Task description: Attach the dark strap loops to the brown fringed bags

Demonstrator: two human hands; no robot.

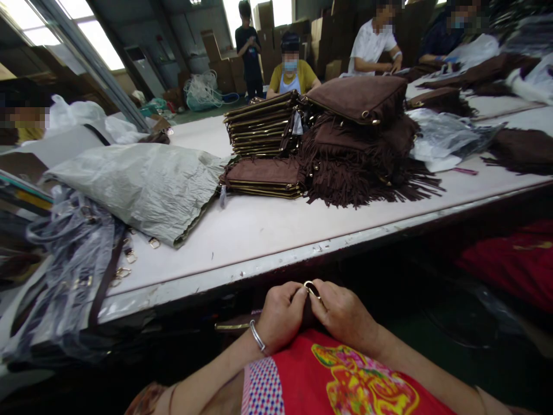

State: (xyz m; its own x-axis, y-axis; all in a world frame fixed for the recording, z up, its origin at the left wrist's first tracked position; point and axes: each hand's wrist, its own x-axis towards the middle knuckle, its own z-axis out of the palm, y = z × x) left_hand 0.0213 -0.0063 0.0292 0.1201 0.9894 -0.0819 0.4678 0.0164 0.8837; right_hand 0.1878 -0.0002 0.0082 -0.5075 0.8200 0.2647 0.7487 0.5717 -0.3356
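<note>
Gold ring (308, 282) sits between the left hand (283, 314) and the right hand (343, 314), fingertips of both clamped on it, above a red apron (298, 369). Across the table (259, 230), I see brown bags (354, 98) piled up, some fringed, beside a crinkled grey sheet (151, 178).

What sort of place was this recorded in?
Probably a bag-making or finishing workshop: brown fringed bags are piled on a long worktable, straps in clear plastic lie toward the picture's left, and cardboard boxes are stacked in the background.
</note>
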